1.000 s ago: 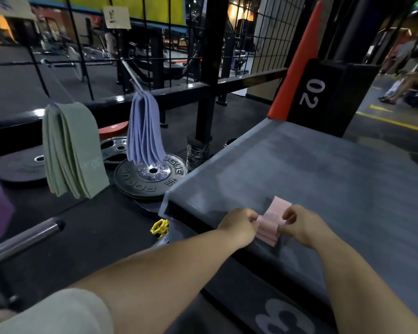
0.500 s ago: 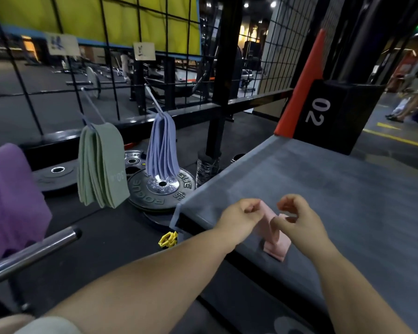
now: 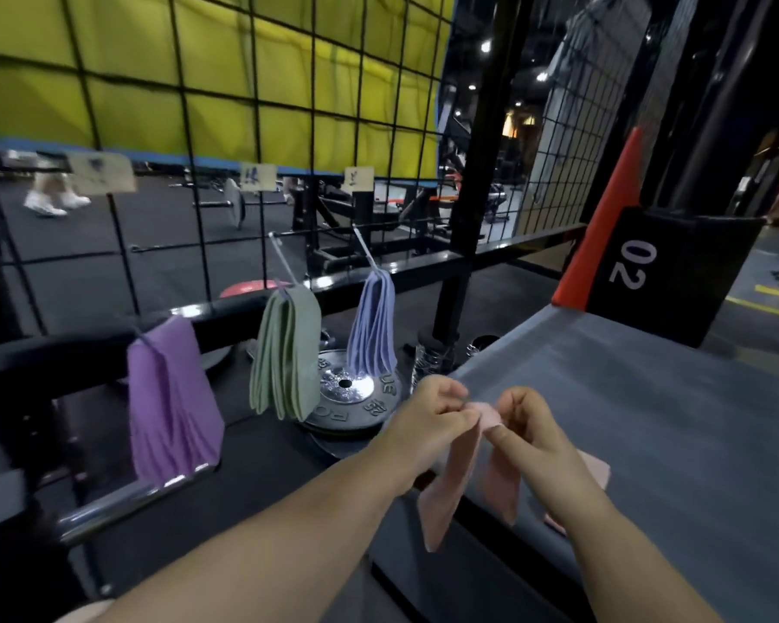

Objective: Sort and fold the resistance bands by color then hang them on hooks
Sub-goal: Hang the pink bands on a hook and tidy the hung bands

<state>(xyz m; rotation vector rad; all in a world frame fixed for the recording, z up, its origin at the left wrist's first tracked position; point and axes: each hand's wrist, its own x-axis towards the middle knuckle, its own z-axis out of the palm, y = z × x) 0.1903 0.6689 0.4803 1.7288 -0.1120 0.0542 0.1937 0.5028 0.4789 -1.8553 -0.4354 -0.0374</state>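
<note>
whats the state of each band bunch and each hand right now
pink band, pinched at top by both hands, ends hanging
left hand, pinching the pink band
right hand, pinching the pink band
purple bands, folded and hanging
green bands, folded and hanging
blue bands, folded and hanging

Dim gym with a black wire mesh panel (image 3: 253, 141), yellow padded wall (image 3: 226, 69) behind, dark rubber floor (image 3: 163, 272), grey padded surface (image 3: 648, 420), small ceiling lights (image 3: 485, 47)
</note>
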